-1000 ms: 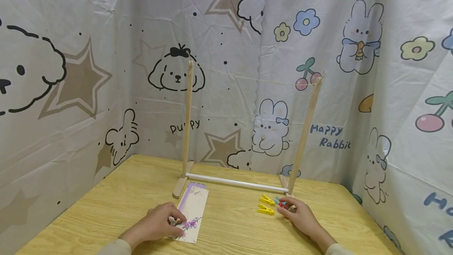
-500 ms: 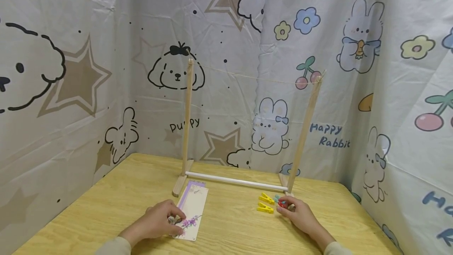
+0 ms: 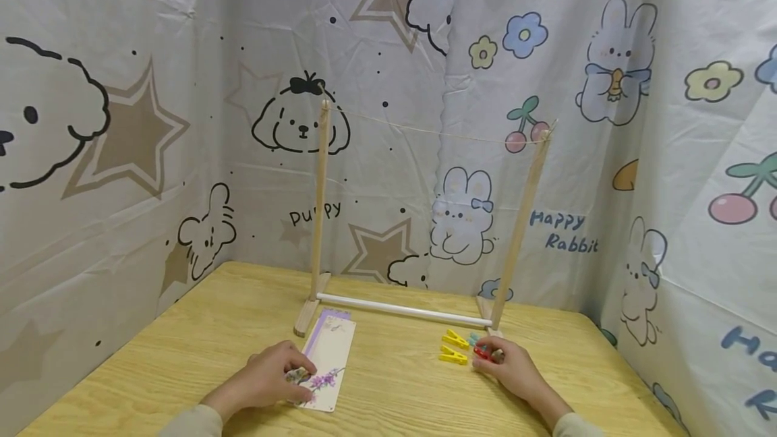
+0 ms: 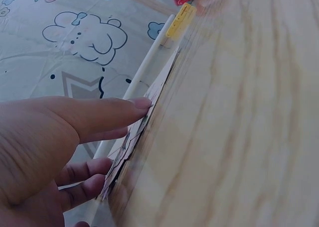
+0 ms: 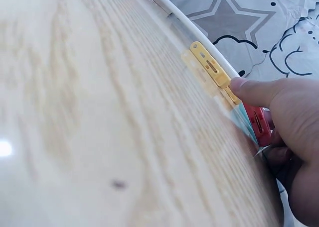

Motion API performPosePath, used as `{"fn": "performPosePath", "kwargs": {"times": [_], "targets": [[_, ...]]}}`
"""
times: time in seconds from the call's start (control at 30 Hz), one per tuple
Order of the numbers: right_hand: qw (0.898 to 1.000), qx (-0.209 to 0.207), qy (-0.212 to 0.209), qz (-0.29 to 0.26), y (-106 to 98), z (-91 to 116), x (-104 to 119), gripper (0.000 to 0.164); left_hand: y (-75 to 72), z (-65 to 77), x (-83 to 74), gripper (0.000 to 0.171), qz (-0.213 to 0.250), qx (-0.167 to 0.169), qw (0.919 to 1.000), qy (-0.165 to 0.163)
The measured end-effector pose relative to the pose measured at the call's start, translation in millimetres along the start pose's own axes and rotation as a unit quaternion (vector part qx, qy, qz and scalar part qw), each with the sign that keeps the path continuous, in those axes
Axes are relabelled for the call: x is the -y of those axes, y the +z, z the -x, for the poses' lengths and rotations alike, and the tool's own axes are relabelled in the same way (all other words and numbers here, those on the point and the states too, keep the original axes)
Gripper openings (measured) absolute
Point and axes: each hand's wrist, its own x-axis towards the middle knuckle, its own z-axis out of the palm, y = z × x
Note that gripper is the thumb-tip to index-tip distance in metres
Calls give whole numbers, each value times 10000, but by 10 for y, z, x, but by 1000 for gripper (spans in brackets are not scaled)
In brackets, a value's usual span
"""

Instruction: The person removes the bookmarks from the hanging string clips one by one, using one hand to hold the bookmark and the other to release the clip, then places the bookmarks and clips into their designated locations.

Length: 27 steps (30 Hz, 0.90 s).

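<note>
My left hand (image 3: 272,373) rests over the lower left part of a cream bookmark card (image 3: 340,356) with purple blossoms. In the left wrist view, the thumb (image 4: 142,103) lies along the card (image 4: 144,112), and loosely bent fingers touch its near end. A purple card (image 3: 330,314) shows from under the cream one. My right hand (image 3: 510,363) is around a red clothespin (image 3: 481,353), thumb and forefinger on either side with a gap between them. In the right wrist view, the thumb tip reaches a yellow clothespin (image 5: 212,65), and bent fingers lie behind the red clothespin (image 5: 258,125).
Two yellow clothespins (image 3: 454,346) and a teal clothespin (image 3: 473,338) lie beside the right hand. Behind stands a wooden frame (image 3: 320,201) with a white bottom rod (image 3: 400,309) and a thin string (image 3: 434,131) across its top. Printed curtains (image 3: 376,174) enclose the wooden table (image 3: 182,349).
The view has shifted slightly. The right thumb and forefinger have spread a little, showing more of the red clothespin. The left hand and cards stay nearly still.
</note>
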Motion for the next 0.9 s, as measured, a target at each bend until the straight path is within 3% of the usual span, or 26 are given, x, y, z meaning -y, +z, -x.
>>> {"fn": "performPosePath", "kwargs": {"times": [0.9], "targets": [[9997, 54, -75, 224, 10, -3, -9, 33, 6, -7, 0, 31, -155, -52, 9998, -74]]}}
